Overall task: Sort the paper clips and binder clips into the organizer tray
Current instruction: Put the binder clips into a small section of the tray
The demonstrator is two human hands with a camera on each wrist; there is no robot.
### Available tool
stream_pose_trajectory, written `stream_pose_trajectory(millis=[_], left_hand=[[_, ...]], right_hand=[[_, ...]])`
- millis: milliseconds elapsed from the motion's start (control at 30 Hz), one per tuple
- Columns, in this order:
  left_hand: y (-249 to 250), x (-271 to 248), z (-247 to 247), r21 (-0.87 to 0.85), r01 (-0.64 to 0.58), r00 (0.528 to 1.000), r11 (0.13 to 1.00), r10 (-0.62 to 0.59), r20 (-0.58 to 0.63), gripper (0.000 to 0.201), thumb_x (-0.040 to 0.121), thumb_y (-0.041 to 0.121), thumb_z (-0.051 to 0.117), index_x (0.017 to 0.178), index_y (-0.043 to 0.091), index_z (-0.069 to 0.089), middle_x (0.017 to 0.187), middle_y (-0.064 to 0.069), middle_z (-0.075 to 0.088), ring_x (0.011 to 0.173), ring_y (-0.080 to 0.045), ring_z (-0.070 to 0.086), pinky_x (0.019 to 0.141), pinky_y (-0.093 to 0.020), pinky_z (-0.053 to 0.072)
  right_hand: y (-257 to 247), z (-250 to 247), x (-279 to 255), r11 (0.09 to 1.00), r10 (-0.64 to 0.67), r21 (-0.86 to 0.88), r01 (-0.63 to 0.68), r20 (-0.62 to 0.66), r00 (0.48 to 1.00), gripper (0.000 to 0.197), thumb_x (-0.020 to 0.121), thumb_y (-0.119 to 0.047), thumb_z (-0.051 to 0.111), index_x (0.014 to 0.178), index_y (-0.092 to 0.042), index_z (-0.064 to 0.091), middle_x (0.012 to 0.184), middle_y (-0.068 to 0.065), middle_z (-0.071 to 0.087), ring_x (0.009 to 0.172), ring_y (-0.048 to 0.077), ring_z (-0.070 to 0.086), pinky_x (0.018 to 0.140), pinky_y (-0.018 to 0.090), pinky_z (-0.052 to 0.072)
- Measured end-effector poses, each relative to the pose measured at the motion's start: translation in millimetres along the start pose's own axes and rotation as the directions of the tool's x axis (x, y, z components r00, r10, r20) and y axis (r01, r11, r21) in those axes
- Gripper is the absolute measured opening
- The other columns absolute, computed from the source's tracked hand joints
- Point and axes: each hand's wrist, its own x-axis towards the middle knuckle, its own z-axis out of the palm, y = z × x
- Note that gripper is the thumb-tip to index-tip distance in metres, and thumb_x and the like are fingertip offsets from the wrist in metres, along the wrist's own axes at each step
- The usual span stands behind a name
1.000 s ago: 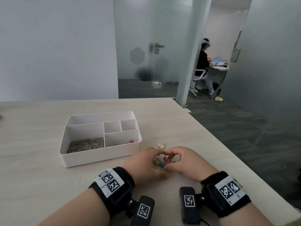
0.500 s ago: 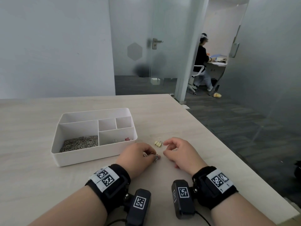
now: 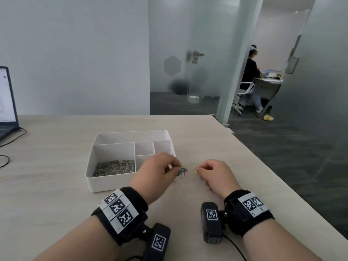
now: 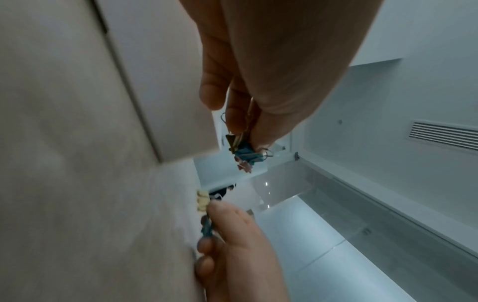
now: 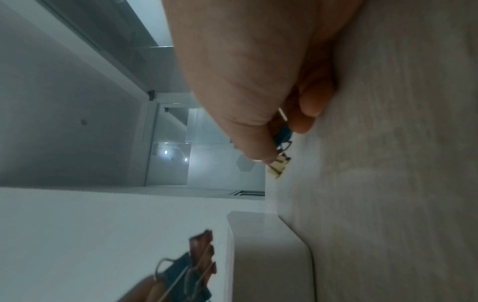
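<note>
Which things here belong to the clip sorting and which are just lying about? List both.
Job:
organizer tray
paper clips in its big compartment
teal binder clips pinched by left hand
yellow binder clip pinched by right hand

Lying about:
laptop
cables

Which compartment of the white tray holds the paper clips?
The large front-left compartment of the organizer tray: a grey heap covers its floor.
</note>
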Motion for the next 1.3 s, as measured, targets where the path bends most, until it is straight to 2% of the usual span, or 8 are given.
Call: stream_pose_trajectory(millis=[167, 333, 433, 567, 833, 1033, 1133, 1300], left_hand=[[-26, 11, -30, 0.054, 0.059, 0.986, 0.997, -0.049, -0.162, 0.011, 0.087, 0.021, 0.069, 0.078, 0.027, 0.068, 0.082, 0.012, 0.062, 0.069, -0.005, 0.058, 0.065, -0.017, 0.042], [-38, 11, -37, 0.175, 0.041, 0.987, 0.984, -0.013, -0.158, 0.008, 0.085, 0.018, 0.069, 0.078, 0.022, 0.069, 0.079, 0.013, 0.058, 0.070, -0.003, 0.053, 0.064, -0.010, 0.038], [-46, 11, -35, 0.252, 0.012, 0.993, 0.968, 0.018, -0.117, 0.006, 0.082, 0.019, 0.071, 0.078, 0.023, 0.071, 0.075, 0.011, 0.058, 0.070, -0.010, 0.055, 0.067, -0.026, 0.047], [-51, 12, -35, 0.280, 0.036, 0.992, 0.959, 0.001, -0.130, 0.004, 0.079, 0.030, 0.073, 0.082, 0.027, 0.071, 0.074, 0.011, 0.060, 0.070, -0.012, 0.057, 0.066, -0.029, 0.048], [-45, 8, -37, 0.232, 0.066, 0.985, 0.971, -0.027, -0.169, 0.006, 0.075, 0.027, 0.072, 0.074, 0.025, 0.067, 0.072, 0.011, 0.056, 0.067, -0.008, 0.055, 0.066, -0.028, 0.049], [-35, -15, -46, 0.114, 0.064, 0.959, 0.991, -0.029, -0.283, 0.011, 0.080, 0.021, 0.072, 0.071, 0.026, 0.067, 0.074, 0.012, 0.063, 0.067, -0.009, 0.057, 0.064, -0.025, 0.048], [-32, -36, -54, -0.039, 0.109, 0.935, 0.993, -0.115, -0.336, 0.014, 0.080, 0.020, 0.073, 0.071, 0.027, 0.067, 0.073, 0.012, 0.064, 0.071, -0.011, 0.057, 0.065, -0.020, 0.046], [-29, -52, -67, -0.287, 0.213, 0.920, 0.934, -0.291, -0.263, 0.012, 0.085, 0.018, 0.070, 0.075, 0.025, 0.071, 0.071, 0.012, 0.067, 0.066, -0.005, 0.057, 0.064, -0.017, 0.045]], right_hand=[[-21, 16, -6, 0.940, -0.173, 0.267, 0.214, -0.170, 0.970, 0.011, 0.088, -0.026, 0.075, 0.078, -0.022, 0.074, 0.073, -0.011, 0.066, 0.055, 0.004, 0.053, 0.055, 0.020, 0.044], [-50, 51, -3, 0.876, -0.434, 0.139, 0.462, -0.192, 0.880, 0.004, 0.089, -0.019, 0.074, 0.086, -0.019, 0.076, 0.091, -0.007, 0.065, 0.076, 0.006, 0.061, 0.072, 0.015, 0.049], [-57, 66, 1, 0.861, -0.494, 0.071, 0.504, -0.119, 0.861, 0.004, 0.088, -0.016, 0.074, 0.089, -0.018, 0.078, 0.092, -0.007, 0.063, 0.079, 0.007, 0.064, 0.075, 0.023, 0.054], [-57, 67, 1, 0.855, -0.515, 0.018, 0.518, -0.091, 0.853, 0.013, 0.086, -0.011, 0.075, 0.092, -0.021, 0.079, 0.093, -0.010, 0.065, 0.080, 0.005, 0.063, 0.072, 0.012, 0.049], [-52, 65, -9, 0.872, -0.464, 0.117, 0.476, -0.115, 0.878, 0.011, 0.085, -0.005, 0.073, 0.086, -0.015, 0.077, 0.097, -0.007, 0.066, 0.081, 0.006, 0.063, 0.071, 0.011, 0.047], [-49, 62, -25, 0.872, -0.394, 0.233, 0.430, -0.187, 0.900, 0.013, 0.089, -0.009, 0.071, 0.082, -0.019, 0.075, 0.089, -0.007, 0.069, 0.087, 0.009, 0.065, 0.076, 0.013, 0.048], [-50, 61, -34, 0.878, -0.294, 0.329, 0.347, -0.201, 0.935, 0.014, 0.091, -0.010, 0.069, 0.083, -0.020, 0.076, 0.086, -0.005, 0.074, 0.085, 0.006, 0.067, 0.077, 0.016, 0.051], [-70, 56, -45, 0.830, -0.103, 0.530, 0.176, -0.164, 0.981, 0.015, 0.095, -0.013, 0.063, 0.087, -0.016, 0.076, 0.071, -0.009, 0.070, 0.066, 0.010, 0.058, 0.060, 0.018, 0.046]])
